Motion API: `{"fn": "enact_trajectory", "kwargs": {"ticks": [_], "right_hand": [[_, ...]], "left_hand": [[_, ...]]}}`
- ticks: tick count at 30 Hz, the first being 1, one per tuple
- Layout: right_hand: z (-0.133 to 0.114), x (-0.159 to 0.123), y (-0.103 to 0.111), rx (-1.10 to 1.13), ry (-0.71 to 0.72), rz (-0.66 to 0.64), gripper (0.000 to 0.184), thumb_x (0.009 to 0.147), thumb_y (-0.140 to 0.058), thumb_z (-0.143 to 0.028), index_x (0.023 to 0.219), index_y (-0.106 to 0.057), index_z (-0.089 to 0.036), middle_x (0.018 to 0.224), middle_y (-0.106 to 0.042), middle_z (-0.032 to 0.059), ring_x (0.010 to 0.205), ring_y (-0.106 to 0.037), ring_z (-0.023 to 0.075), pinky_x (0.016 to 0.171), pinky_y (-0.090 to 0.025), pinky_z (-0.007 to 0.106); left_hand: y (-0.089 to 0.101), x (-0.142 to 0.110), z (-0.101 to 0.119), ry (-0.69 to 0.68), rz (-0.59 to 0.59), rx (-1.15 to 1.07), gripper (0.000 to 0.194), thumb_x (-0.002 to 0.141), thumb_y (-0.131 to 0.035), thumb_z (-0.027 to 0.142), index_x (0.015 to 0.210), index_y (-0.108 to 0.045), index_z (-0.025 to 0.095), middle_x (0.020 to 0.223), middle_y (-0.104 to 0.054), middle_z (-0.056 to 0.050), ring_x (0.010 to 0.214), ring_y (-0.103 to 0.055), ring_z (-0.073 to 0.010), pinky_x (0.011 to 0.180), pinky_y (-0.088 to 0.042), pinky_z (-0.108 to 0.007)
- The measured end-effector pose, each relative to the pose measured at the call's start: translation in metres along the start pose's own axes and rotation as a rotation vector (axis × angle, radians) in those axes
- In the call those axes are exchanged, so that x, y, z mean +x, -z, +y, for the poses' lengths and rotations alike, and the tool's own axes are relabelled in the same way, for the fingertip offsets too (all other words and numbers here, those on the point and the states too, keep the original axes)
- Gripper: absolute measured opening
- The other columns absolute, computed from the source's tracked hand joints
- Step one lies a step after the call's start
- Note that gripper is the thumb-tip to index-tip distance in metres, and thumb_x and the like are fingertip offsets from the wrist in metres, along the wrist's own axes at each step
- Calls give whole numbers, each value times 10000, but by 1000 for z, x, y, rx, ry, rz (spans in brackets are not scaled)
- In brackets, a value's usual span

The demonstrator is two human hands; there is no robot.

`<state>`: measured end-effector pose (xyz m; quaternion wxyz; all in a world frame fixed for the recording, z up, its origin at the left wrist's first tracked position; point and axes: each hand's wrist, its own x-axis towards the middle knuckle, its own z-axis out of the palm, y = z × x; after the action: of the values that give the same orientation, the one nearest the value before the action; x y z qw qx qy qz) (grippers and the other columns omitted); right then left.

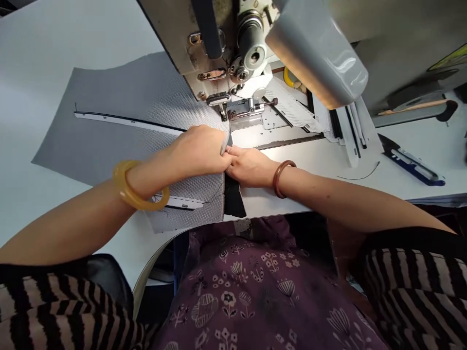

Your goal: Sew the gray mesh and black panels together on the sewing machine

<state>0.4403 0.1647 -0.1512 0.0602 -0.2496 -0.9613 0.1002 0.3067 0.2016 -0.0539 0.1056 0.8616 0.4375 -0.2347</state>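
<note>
Head view: left hand [204, 148] and right hand [253, 166] together, pinched on edge of grey textured fabric sheet [120, 92] beside black strip [233, 198]; sheet lies on white worktop [36, 63], partly beneath grey metal sewing machine [175, 29].

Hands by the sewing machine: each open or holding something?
Left hand: closed on the grey mesh fabric.
Right hand: curled at the fabric's edge; grip hidden.
</note>
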Motion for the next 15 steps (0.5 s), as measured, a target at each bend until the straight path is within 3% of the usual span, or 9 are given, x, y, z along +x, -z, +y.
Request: {"fn": "enact_trajectory", "kwargs": {"ticks": [3,8,15], "right_hand": [[-3,-4,7,-13,-30,-28,351,929,-362,-44,1145,-638,-42,1196,-634,191,1197,-549,267,915,-545,426],[-8,-7,9,-29,-5,-39,318,906,-460,-79,1168,-625,-4,1190,-623,214,1188,-535,292,898,-532,424],[-12,-6,7,-45,-21,-19,283,913,-426,-65,1087,-648,-41,1091,-632,195,1091,-535,281,757,-519,371]], "left_hand": [[-7,1,-3,40,7,-97,163,724,-495,241,779,-630,167,571,-446,-15,554,-315,-162,576,-228,-321],[-14,6,-7,104,44,-248,199,689,-473,224,776,-646,176,555,-390,12,581,-330,-165,593,-237,-322],[-10,4,-1,76,39,-301,38,654,-470,177,640,-457,210,537,-310,25,571,-257,-151,576,-213,-327]]}}
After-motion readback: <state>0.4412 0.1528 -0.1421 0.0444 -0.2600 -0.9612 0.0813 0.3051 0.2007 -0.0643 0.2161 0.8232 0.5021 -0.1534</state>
